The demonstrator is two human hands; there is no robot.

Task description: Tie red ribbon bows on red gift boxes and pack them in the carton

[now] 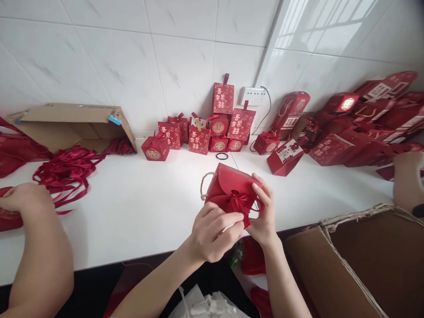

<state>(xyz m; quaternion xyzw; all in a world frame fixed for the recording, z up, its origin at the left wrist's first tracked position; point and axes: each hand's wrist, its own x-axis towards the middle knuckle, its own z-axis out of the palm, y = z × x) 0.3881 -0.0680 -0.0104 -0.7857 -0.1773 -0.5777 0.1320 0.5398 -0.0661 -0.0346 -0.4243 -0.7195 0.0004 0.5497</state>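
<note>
I hold a small red gift box (232, 183) with a rope handle just above the white counter's (139, 212) front edge. My left hand (215, 232) is closed, pinching the red ribbon bow (239, 204) on the box's front. On the box's right side, my right hand (263, 212) has its fingers closed on a loop of the same ribbon. The flap of the box is folded down under the bow.
Another person's arm and hand (26, 201) rest at the far left by loose red ribbons (66, 170). Several red boxes (218, 128) stand against the tiled wall, and red bags (357, 128) are piled at the right. A black hair tie (221, 156) lies on the counter. An open carton (364, 260) sits at the lower right.
</note>
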